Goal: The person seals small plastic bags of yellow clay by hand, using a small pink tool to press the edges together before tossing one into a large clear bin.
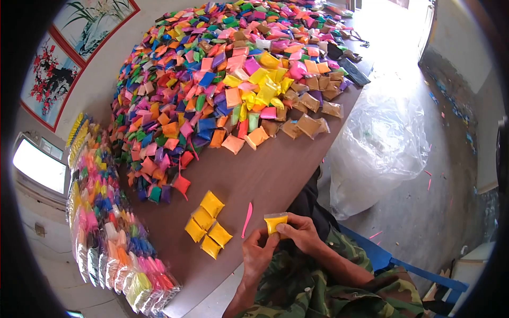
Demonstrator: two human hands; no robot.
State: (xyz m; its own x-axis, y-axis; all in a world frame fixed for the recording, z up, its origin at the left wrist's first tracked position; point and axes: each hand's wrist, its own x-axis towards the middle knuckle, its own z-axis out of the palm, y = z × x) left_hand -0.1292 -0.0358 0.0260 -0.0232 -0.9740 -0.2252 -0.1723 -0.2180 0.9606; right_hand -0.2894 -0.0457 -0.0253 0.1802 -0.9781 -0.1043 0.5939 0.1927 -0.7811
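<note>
A small clear packet with yellow filling [273,221] is pinched between my two hands above the table's near edge. My left hand [256,251] grips its lower left side, fingers closed. From the right, my right hand [303,233] presses its thumb on the packet's lower right part, fingers bent. A pink plastic knife [247,219] lies just left of my hands on the brown table [233,169]. Further left, several similar yellow packets [203,218] lie together in two rows.
A large heap of colourful packets [175,90] covers the far table. Bundled packets in clear bags [114,233] line the left edge. Right of the table stands a big clear plastic bag [379,143] on the floor. A blue chair frame [371,249] is beside me.
</note>
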